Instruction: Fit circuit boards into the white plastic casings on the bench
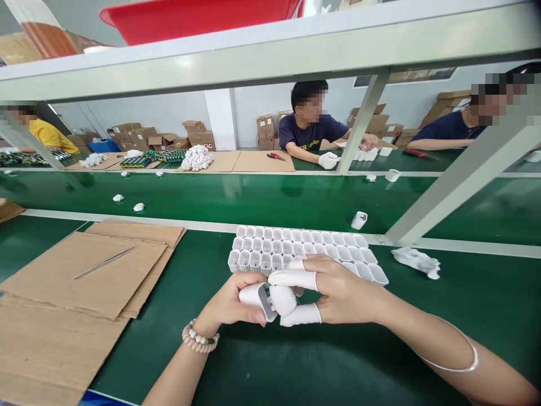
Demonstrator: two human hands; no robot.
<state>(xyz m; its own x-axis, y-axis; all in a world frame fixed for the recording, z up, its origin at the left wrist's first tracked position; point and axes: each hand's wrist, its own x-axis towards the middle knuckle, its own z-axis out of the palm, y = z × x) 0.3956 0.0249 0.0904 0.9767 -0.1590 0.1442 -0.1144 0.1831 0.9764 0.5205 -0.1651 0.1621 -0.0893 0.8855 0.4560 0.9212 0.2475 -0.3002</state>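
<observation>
My left hand (230, 304) is closed around a small white plastic housing (253, 296) with a dark part showing at its end. My right hand (333, 290), with white finger cots on thumb and fingers, pinches a rounded white piece (282, 299) pressed against that housing. Both hands meet just above the green mat, in front of a block of several upright white housings (296, 245) standing in rows.
Sheets of cardboard (76, 276) with metal tweezers (103, 262) lie at the left. A crumpled white cloth (416, 262) lies at the right. Loose white parts sit on the green conveyor belt (253, 197). Other people sit across it. A slanted shelf strut (456, 180) rises at the right.
</observation>
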